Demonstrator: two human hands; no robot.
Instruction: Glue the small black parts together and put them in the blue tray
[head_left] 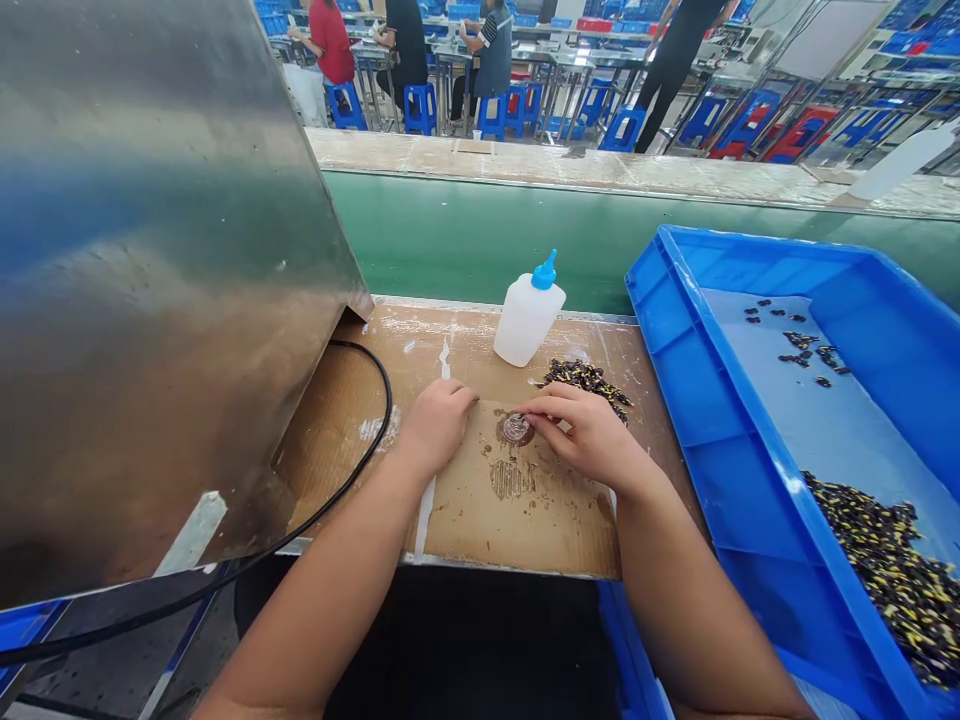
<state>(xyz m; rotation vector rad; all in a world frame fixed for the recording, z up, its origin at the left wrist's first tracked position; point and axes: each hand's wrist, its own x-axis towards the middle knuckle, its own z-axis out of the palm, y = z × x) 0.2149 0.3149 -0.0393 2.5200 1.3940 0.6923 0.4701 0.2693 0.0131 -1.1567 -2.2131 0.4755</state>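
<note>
My right hand [581, 430] pinches a small dark piece, barely visible at its fingertips, over a round wet, shiny patch [516, 428] on a cardboard sheet [480, 530]. Closer to me on the same sheet is a second wet patch [508, 479] marked with lines. My left hand [437, 425] rests at the sheet's left edge with its fingers curled together; whatever they may hold is hidden. Just beyond my right hand lies a pile of small black and yellow parts [589, 378]. Behind it stands a white squeeze bottle [527, 318] with a blue nozzle cap.
To the right, a large blue bin [697, 400] holds a heap of black and yellow parts [885, 570]. A metal housing [150, 300] rises at left, with a black cable [386, 400] looping beside it. Behind runs a green belt [450, 225]; several people work farther back.
</note>
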